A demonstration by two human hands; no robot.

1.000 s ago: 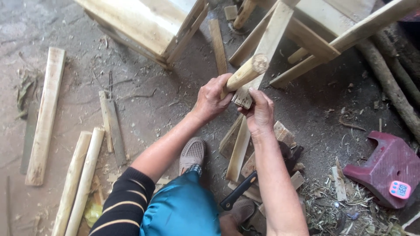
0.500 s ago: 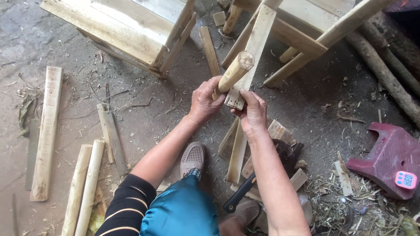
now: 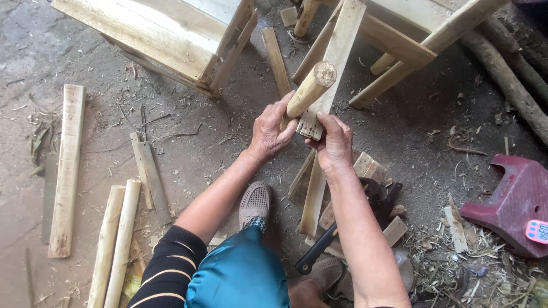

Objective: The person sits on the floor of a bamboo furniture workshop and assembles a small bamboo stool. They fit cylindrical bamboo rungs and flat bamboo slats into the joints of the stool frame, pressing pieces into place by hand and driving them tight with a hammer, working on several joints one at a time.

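My left hand [image 3: 271, 132] grips the lower part of a round wooden peg [image 3: 311, 89] that points up toward the camera. My right hand [image 3: 334, 145] holds the near end of a flat wooden slat [image 3: 341, 54] that runs away toward the wooden frames. The peg and the slat's end meet between my two hands. Below them lie several loose slats [image 3: 313, 194] on the ground, beside my shoe [image 3: 254, 202].
A wooden crate-like frame [image 3: 165, 34] stands top left, another frame [image 3: 411, 40] top right. Boards [image 3: 67, 165] and round sticks [image 3: 117, 239] lie at left. A black-handled tool [image 3: 319, 251] rests near my right forearm. A dark red plastic stool [image 3: 514, 202] sits at right.
The hands with peg and slat stay together; the view has shifted slightly, so they sit a little lower and left in the picture. The peg's cut end now faces the camera more.
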